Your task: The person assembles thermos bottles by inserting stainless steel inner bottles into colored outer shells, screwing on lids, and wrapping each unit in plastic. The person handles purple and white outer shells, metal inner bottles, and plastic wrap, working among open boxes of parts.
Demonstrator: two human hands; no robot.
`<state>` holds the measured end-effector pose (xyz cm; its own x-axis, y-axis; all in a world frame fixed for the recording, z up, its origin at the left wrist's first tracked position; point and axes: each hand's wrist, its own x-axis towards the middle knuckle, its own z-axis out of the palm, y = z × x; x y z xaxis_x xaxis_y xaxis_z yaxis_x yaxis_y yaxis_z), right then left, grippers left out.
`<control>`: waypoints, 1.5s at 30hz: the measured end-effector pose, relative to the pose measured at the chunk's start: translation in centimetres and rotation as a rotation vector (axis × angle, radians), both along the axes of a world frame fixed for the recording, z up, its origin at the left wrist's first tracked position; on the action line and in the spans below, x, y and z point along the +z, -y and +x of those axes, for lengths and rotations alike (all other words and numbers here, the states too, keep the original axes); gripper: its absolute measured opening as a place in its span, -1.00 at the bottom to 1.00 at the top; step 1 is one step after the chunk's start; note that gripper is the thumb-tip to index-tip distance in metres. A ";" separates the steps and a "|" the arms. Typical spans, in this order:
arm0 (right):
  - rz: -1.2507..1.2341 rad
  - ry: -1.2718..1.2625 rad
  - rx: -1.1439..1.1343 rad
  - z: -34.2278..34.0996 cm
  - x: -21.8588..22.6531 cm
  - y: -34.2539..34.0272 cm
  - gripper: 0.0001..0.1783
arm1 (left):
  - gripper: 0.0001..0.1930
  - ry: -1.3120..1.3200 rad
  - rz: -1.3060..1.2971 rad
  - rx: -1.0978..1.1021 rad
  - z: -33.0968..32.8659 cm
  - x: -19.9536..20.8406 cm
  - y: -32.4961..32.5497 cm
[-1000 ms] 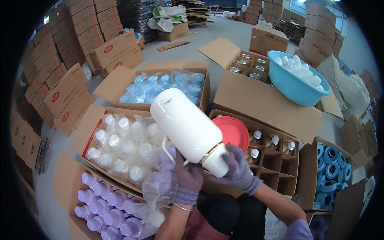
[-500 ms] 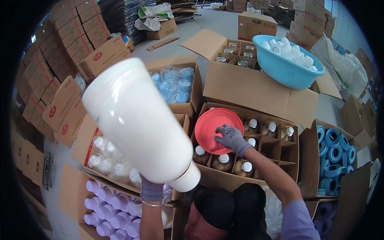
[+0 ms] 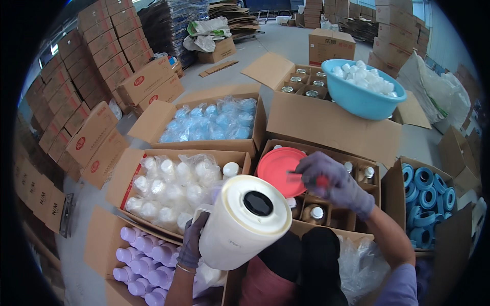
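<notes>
The white jug (image 3: 240,224) is a tall plastic vessel with a side handle, tipped so that its top faces the camera; a round black opening sits in the middle of its cream-rimmed top; it hangs low in the view, above the carton of white caps. The red lid (image 3: 279,171) is a flat round disc; it lies tilted over the divided carton of bottles, just beyond the jug's upper rim.

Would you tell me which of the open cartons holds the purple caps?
The carton at the lower left, below the left hand, holds the purple caps; the neighbouring cartons hold white and pale blue pieces in clear bags.
</notes>
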<state>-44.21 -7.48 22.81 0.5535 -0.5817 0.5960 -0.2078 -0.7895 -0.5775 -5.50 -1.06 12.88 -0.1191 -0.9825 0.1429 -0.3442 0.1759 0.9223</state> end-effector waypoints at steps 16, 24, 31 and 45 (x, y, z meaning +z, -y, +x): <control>0.458 -0.105 -0.352 0.3 1.1 -16.6 -0.62 | -0.80 -0.105 -0.146 0.140 -4.9 0.7 -6.7; 1.089 0.191 -0.313 -6.1 -0.5 -12.7 -0.64 | -0.81 0.145 -0.428 -0.195 -5.1 9.3 -4.5; 0.351 -0.385 -0.651 -5.0 -14.6 5.0 -0.62 | -0.67 0.588 -0.961 -1.285 -16.9 9.7 -7.4; 0.732 -0.388 0.515 -0.2 -0.6 -6.6 -0.37 | -0.68 0.174 -0.209 0.256 6.1 -3.8 9.3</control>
<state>-44.42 -0.88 22.19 0.9253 -0.3675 -0.0939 -0.2172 -0.3105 -0.9254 0.60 -10.33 9.11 0.0865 -0.9355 0.3426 -0.5501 0.2418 0.7993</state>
